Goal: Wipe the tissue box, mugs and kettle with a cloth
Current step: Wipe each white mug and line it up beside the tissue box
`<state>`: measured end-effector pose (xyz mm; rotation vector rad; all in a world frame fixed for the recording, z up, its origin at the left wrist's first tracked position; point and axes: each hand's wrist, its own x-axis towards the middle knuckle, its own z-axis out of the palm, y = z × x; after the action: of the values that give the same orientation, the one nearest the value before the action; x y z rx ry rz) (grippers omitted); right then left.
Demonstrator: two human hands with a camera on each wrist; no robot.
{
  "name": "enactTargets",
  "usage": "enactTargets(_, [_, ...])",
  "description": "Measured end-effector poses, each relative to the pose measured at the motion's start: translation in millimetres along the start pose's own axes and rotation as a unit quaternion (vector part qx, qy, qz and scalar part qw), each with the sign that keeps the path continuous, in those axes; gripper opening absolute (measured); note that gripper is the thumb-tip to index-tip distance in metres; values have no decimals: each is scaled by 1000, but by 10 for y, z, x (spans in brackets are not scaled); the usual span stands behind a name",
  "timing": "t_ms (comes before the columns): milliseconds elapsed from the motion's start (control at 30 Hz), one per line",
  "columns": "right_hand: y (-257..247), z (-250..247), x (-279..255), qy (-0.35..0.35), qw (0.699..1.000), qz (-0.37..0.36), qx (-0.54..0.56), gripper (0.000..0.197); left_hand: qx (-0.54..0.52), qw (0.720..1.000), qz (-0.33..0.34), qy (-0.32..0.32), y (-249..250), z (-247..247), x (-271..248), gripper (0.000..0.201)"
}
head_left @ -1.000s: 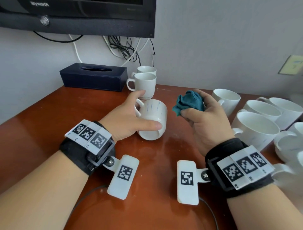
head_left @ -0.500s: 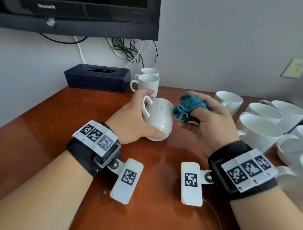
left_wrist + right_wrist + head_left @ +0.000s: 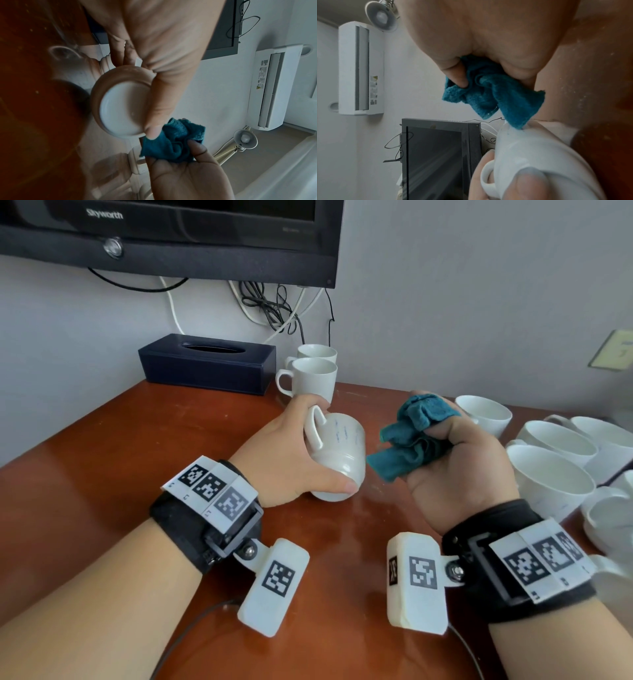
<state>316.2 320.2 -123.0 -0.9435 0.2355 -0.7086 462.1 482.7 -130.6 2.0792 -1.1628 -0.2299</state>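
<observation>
Left hand (image 3: 287, 453) grips the white mug (image 3: 337, 455), thumb along the near base edge, fingers curled round the far side by the handle. Mug is tipped on its side, base toward the camera, mouth pointing away, held just above the tabletop (image 3: 137, 474).

Right hand (image 3: 455, 460) clamps the bunched teal cloth (image 3: 409, 440), fingers and thumb closed on it. A loose corner of the cloth touches the right wall of the mug; right wrist view confirms contact near the rim.

Change over the last second: mug has rolled from handle-left to handle-up, and the cloth, earlier held apart to the right, has closed in to the mug wall. Judgement: wiping of this mug's outside is starting or resuming.

Two upright mugs (image 3: 313, 378) stand far centre beside the dark tissue box (image 3: 209, 364). More mugs (image 3: 548, 474) cluster at right, presumably awaiting wiping. Kettle not in view.
</observation>
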Motion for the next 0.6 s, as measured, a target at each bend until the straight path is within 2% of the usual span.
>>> enactTargets(233, [40,-20,20,41,999,0,10,48,3,1000,-5,5,-8,-1,7,100])
enactTargets(367, [44,-24,21,54,997,15,-52,56,13,1000,-7,-4,5,-6,7,96])
enactTargets(500, [84,-21,26,65,995,34,-71,44,17,1000,-8,-6,21,-14,-3,95])
enactTargets(600, [101,-17,36,67,994,21,-85,32,20,1000,-5,-5,36,-16,-10,95])
